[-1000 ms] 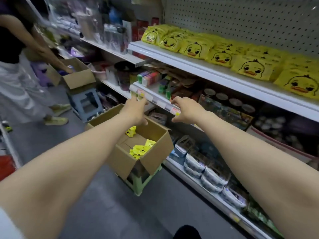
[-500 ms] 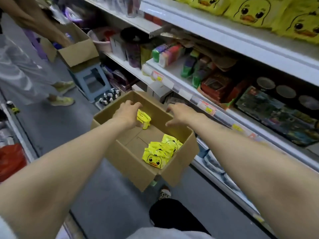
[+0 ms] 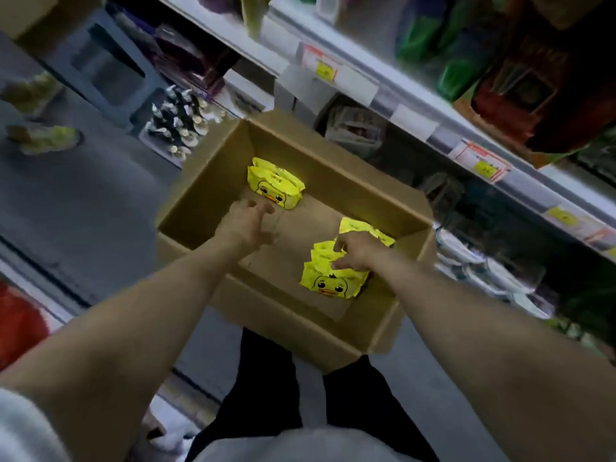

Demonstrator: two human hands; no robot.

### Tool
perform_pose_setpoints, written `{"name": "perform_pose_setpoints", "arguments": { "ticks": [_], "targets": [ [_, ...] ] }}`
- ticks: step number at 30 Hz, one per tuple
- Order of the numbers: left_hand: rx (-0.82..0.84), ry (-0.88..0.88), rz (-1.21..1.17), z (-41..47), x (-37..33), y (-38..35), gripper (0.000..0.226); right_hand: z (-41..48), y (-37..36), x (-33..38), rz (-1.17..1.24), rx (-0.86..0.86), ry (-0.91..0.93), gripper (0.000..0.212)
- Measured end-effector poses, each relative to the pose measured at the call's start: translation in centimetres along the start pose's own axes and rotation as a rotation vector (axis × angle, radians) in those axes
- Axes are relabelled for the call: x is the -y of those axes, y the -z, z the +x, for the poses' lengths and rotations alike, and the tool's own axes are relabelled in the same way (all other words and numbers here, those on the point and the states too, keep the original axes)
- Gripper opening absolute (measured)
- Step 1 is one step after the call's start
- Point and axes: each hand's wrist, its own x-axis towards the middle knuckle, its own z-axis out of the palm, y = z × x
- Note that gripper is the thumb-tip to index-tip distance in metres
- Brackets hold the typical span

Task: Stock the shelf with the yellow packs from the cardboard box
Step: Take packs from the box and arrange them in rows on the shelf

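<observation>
An open cardboard box (image 3: 293,331) stands in front of me below the shelf (image 3: 413,118). A small group of yellow duck packs (image 3: 276,185) lies at its far left corner. A row of several more yellow packs (image 3: 328,283) stands at its right side. My left hand (image 3: 245,225) is inside the box just short of the far packs, with its fingers spread and nothing in them. My right hand (image 3: 355,253) lies on the right row, its fingers and thumb curled over the tops of the packs.
Price tags (image 3: 325,70) line the shelf edge, with green and red goods above. Small bottles (image 3: 180,121) stand on the floor left of the box, near a blue stool (image 3: 110,65). Another person's shoes (image 3: 46,138) are at the far left. My legs are below the box.
My view has tipped down onto the box. Both hands have gone deeper into it: the left toward the far packs, the right onto the right-hand row.
</observation>
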Motion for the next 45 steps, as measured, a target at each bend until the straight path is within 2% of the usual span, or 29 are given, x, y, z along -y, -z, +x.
{"name": "perform_pose_setpoints", "arguments": {
  "ticks": [8, 12, 18, 22, 27, 32, 34, 36, 39, 43, 45],
  "targets": [
    [0.021, -0.195, 0.163, 11.4, 3.6, -1.9, 0.072, 5.7, -6.2, -0.4, 0.073, 0.006, -0.205, 0.062],
    [-0.022, -0.29, 0.253, 15.9, 4.5, -2.8, 0.073, 7.2, -8.2, -1.0, 0.016, -0.012, -0.271, 0.066],
    [-0.043, -0.333, 0.343, 19.0, 5.2, -4.2, 0.069, 8.7, -10.4, -0.8, -0.156, -0.06, -0.329, 0.072],
    [-0.141, -0.334, 0.395, 19.6, 5.5, -5.0, 0.051, 10.0, -11.2, -0.4, -0.234, -0.111, -0.371, 0.052],
    [-0.054, -0.257, 0.421, 20.1, 5.6, -5.5, 0.05, 10.7, -11.2, -0.8, -0.215, -0.095, -0.336, 0.036],
    [0.045, -0.152, 0.376, 17.7, 4.8, -6.3, 0.04, 8.0, -10.4, -0.4, 0.097, -0.061, -0.26, 0.033],
    [0.1, -0.109, 0.251, 15.9, 4.5, -6.5, 0.041, 6.4, -10.0, -0.4, 0.289, -0.113, -0.197, 0.033],
    [0.127, -0.06, 0.061, 13.6, 4.0, -6.2, 0.044, 5.0, -9.4, -0.4, 0.502, -0.178, -0.166, 0.042],
    [0.078, 0.01, -0.134, 10.0, 2.9, -4.8, 0.041, 2.3, -7.7, -0.4, 0.676, -0.223, -0.09, 0.046],
    [-0.019, 0.036, -0.28, 5.2, 0.6, -2.1, 0.039, -3.4, -5.0, -1.1, 0.776, -0.282, 0.056, 0.022],
    [-0.035, 0.012, -0.281, 2.6, -1.2, -0.4, 0.037, -7.4, -3.5, -1.6, 0.782, -0.335, 0.069, 0.02]
  ]
}}
